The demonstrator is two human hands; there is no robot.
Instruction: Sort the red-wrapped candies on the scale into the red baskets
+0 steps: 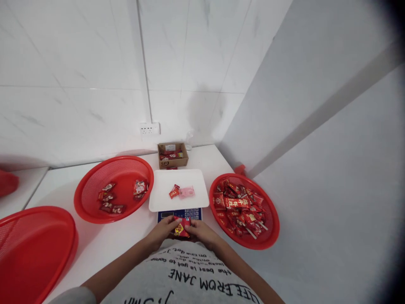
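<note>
Between both hands, close to my body, is a red snack packet (pixel 179 228) with a yellow print. My left hand (pixel 163 230) grips its left side, and my right hand (pixel 202 231) pinches its right side. Just beyond the hands stands a digital scale (pixel 196 214) with a blue keypad, partly covered by its white tray (pixel 163 198). Lying on the tray are a small red packet (pixel 174 191) and a pink packet (pixel 187 191).
A red basket (pixel 274 228) full of red packets stands at right. To the left, another red basket (pixel 82 185) holds several packets. A third red basket (pixel 68 236) is nearer on the left. Behind the scale sits a cardboard box (pixel 173 163) with packets.
</note>
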